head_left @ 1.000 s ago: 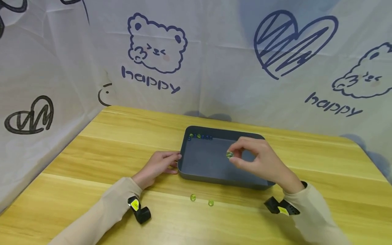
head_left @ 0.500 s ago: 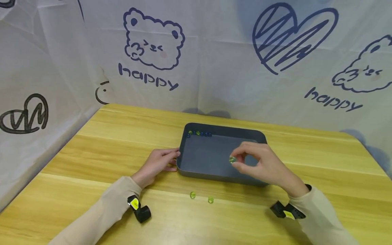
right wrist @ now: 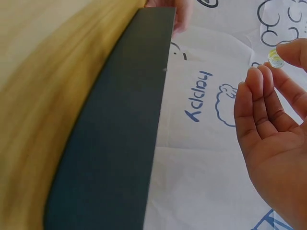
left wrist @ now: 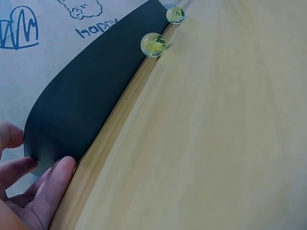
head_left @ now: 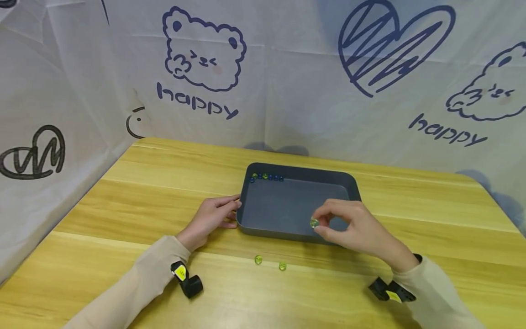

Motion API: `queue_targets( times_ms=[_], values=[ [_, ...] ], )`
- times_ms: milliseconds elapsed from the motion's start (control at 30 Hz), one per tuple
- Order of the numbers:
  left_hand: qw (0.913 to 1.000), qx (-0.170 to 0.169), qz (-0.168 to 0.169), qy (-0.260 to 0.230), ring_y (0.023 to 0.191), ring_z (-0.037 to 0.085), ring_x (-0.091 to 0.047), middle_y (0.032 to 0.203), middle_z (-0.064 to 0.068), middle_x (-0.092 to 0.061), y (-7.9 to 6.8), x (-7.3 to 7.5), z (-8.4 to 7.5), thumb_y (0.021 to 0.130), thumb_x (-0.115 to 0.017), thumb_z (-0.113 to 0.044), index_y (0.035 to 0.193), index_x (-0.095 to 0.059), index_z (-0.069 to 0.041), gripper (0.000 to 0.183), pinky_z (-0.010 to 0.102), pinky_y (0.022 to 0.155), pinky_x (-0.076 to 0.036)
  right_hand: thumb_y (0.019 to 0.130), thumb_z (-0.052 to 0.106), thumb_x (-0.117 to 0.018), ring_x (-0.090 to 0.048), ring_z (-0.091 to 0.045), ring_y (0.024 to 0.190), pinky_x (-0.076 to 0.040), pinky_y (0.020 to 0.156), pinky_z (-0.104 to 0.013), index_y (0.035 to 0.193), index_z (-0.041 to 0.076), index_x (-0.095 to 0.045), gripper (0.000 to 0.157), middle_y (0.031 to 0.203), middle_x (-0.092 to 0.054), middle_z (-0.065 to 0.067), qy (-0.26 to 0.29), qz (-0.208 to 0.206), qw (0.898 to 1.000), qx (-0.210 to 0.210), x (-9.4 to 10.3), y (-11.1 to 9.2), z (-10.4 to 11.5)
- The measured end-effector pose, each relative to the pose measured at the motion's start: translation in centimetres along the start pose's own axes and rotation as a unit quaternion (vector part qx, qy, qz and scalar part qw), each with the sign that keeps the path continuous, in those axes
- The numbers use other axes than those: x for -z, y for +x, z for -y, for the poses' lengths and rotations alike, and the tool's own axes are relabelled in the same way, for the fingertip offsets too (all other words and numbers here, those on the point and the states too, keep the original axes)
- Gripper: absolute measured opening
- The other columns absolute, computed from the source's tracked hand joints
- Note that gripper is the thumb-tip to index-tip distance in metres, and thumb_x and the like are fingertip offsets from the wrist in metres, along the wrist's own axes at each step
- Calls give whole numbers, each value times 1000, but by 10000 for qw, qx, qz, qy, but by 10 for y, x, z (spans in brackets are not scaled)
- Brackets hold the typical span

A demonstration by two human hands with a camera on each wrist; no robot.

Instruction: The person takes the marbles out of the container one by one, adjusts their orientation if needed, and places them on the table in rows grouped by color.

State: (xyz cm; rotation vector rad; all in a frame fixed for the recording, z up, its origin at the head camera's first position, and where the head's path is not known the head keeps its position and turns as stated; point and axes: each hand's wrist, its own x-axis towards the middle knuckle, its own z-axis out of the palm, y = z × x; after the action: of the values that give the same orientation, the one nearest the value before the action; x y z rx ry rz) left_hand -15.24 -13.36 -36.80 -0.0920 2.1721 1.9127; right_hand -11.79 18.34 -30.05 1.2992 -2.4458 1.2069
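My right hand (head_left: 361,226) pinches a clear marble with yellow-green inside (head_left: 314,222) between thumb and index finger, above the near right part of a dark grey tray (head_left: 283,205). In the right wrist view the same marble (right wrist: 275,58) shows at the fingertips, apart from the tray's outer wall (right wrist: 115,115). My left hand (head_left: 208,218) rests at the tray's left end, its fingers (left wrist: 61,178) loosely extended against the outer wall. Inside the tray's far left corner, several blue marbles (head_left: 276,178) line up with yellow-green marbles (head_left: 265,176).
Two yellow-green marbles, one on the left (head_left: 258,259) and one on the right (head_left: 282,266), lie on the wooden table (head_left: 135,196) in front of the tray. A white cloth (head_left: 287,96) with drawings hangs behind and to the left.
My right hand has shifted slightly right and toward the tray's near side, still pinching the marble. The left hand stays at the tray's end. The head view has tilted slightly.
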Motion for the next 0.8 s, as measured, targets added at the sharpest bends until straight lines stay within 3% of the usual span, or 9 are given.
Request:
queue_targets(
  times_ms=[300, 800],
  values=[
    [10000, 26, 10, 15, 78, 14, -64, 113, 19, -64, 1, 0, 0, 96, -57, -15, 133, -56, 2, 40, 28, 69, -60, 83, -4, -72, -57, -8, 74, -52, 61, -27, 101, 12, -69, 24, 87, -63, 6, 214, 7, 9996, 179, -10, -11, 2],
    [9999, -73, 120, -37, 79, 13, -63, 113, 21, -64, -2, 1, -2, 97, -57, -16, 134, -54, 4, 42, 27, 68, -60, 84, 0, -71, -60, -4, 72, -56, 59, -27, 98, 11, -70, 19, 85, -66, 8, 173, 290, 9993, -184, -19, -17, 6]
  ],
)
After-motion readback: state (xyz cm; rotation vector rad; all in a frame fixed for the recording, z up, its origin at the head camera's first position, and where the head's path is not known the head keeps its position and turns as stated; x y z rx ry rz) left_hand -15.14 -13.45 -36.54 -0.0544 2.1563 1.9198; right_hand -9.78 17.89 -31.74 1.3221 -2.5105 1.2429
